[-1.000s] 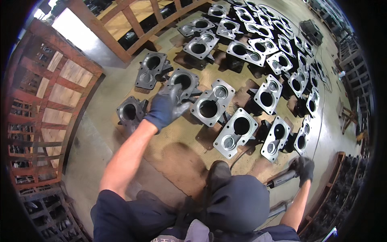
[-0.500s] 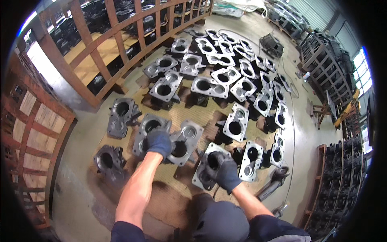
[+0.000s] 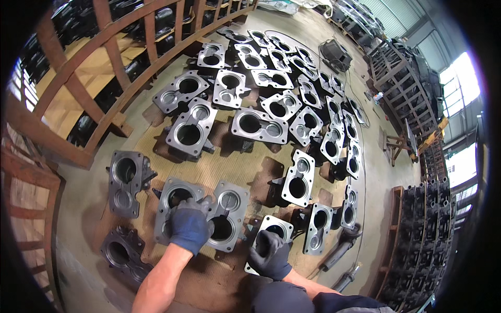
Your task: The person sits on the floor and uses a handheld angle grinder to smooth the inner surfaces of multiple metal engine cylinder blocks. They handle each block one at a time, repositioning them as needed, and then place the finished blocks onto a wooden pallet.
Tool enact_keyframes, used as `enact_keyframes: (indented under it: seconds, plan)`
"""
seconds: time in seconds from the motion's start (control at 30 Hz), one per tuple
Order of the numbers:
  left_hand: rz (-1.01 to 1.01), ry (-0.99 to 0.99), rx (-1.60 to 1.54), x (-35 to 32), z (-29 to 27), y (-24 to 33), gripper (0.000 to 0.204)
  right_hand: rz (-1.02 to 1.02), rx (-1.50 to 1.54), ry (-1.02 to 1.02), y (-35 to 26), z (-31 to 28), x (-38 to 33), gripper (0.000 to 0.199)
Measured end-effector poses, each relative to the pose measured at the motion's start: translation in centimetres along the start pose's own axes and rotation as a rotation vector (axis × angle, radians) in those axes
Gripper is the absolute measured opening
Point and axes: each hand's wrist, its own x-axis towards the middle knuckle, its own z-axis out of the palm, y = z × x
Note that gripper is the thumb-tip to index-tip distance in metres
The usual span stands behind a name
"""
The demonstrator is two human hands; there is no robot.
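Observation:
Grey metal castings with flat machined flanges and round bores lie in front of me. My left hand (image 3: 190,225), in a dark blue glove, bends its fingers over the middle of one casting (image 3: 166,201), beside its large bore. Against that casting's right side stands a similar two-bore casting (image 3: 233,206). My right hand (image 3: 270,254), also gloved, is closed at the bore of another casting (image 3: 281,225) to the right. The palm hides the lower part of that piece, and its fingertips are partly out of sight.
Several more castings (image 3: 259,125) stand in rows on a corrugated sheet (image 3: 224,166). Two darker ones (image 3: 122,253) sit at the left. Brown metal crates (image 3: 73,83) border the left side; a stack of dark parts (image 3: 425,240) stands right. A long tool (image 3: 339,248) lies on the floor.
The view has shifted, so the castings sit lower and further left. My left hand has come nearer to me across its casting. My right hand's fingers look more curled at the bore.

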Motion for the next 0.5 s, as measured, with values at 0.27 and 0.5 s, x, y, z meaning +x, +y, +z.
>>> enact_keyframes:
  seconds: [0.27, 0.5]
  plan:
    - [-0.103, -0.001, 0.019, 0.2, 0.0, 0.8, 0.059, 0.107, 0.035, -0.108, -0.6, -1.2, 1.4, 0.055]
    - [-0.247, -0.105, -0.066, 1.5, 0.1, 1.2, 0.059, 0.246, 0.148, -0.199, -0.8, -1.3, 2.7, 0.041]
